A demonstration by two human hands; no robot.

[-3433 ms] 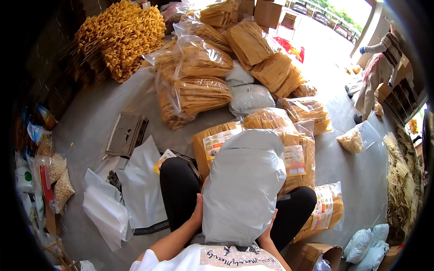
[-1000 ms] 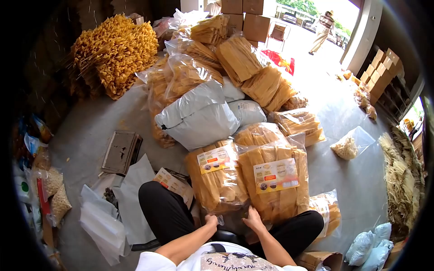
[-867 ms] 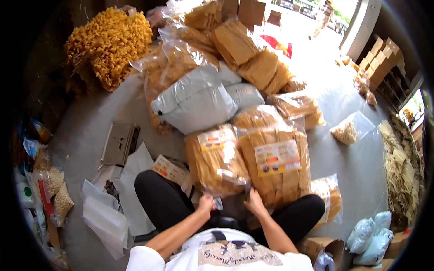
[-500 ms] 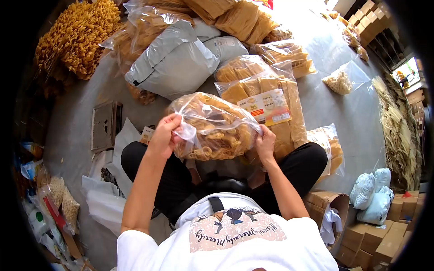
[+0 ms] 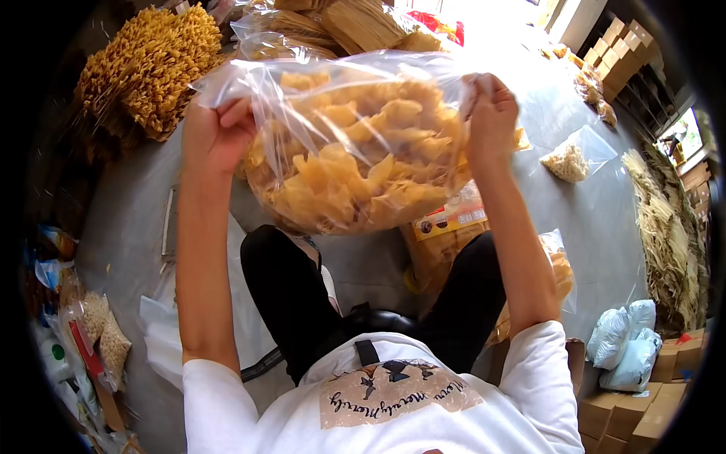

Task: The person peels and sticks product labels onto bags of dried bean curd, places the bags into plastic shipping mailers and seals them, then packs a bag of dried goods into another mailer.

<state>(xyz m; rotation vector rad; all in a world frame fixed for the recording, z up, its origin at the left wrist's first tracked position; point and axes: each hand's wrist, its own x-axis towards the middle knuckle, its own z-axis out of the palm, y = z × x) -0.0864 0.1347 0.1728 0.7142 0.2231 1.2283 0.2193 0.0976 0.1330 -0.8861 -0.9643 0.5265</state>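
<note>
A large clear plastic bag (image 5: 355, 144) full of yellow-brown dried pieces hangs in front of me, raised above my knees. My left hand (image 5: 219, 136) is closed on its upper left corner, fingers pinching the film. At the upper right corner my right hand (image 5: 490, 113) grips the plastic the same way. The bag's top edge is stretched between both hands. Behind and below it, a packed bag with a printed label (image 5: 454, 216) lies partly hidden on the floor.
A tall heap of yellow dried goods (image 5: 151, 68) stands at the far left. A small clear bag of pale pieces (image 5: 569, 163) lies on the floor at right. Light blue parcels (image 5: 628, 340) rest by cardboard boxes (image 5: 635, 416). White plastic sheeting (image 5: 162, 325) lies left of my legs.
Both hands have lifted the bag up and away from my lap, stretching its top edge wider. My knees have drawn closer together. The bag now covers the grey parcels behind it.
</note>
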